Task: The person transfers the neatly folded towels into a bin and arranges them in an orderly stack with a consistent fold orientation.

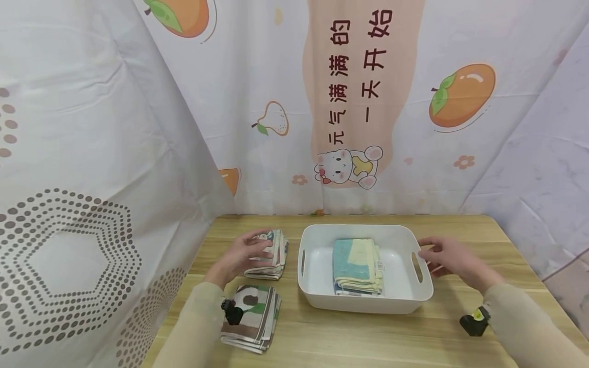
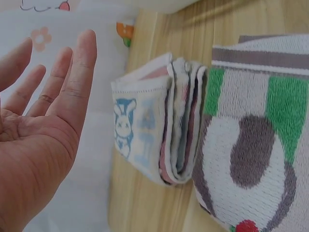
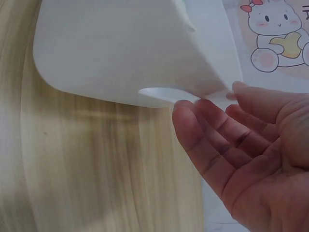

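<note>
Steady the white basket with your right hand, its fingers bent (clamped or not, I can't tell), and square your left hand, fingers apart, around the rabbit-print towels.

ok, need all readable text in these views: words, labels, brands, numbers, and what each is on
"元气满满的" – printed curtain, left column, turned sideways
"一天开始" – same curtain, right column, turned sideways
White tag on the blue-and-yellow cloths in the white bin: too small to read
Pale blue marks beside the rabbit on the folded cloth: too blurred to tell if lettering
No brand or number legible.
</note>
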The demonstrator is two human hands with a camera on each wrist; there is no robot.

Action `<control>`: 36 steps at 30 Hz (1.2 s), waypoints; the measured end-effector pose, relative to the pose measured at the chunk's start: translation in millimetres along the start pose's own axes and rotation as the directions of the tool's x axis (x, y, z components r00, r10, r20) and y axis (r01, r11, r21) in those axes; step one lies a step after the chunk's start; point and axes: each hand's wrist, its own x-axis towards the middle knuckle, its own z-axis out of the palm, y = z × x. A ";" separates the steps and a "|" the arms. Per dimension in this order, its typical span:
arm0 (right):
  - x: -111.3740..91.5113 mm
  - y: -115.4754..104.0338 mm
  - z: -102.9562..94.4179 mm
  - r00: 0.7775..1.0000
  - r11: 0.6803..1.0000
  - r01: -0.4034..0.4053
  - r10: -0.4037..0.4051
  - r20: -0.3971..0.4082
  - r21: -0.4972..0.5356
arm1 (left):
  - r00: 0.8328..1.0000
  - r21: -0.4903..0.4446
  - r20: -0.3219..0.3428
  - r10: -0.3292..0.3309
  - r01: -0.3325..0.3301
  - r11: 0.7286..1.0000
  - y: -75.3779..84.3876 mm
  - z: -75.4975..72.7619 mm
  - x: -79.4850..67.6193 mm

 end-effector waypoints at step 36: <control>-2.6 11.6 5.6 1.000 0.988 0.001 -0.003 0.017 0.155 | 0.983 0.025 -0.170 -0.063 0.068 0.997 -25.5 -47.6 6.2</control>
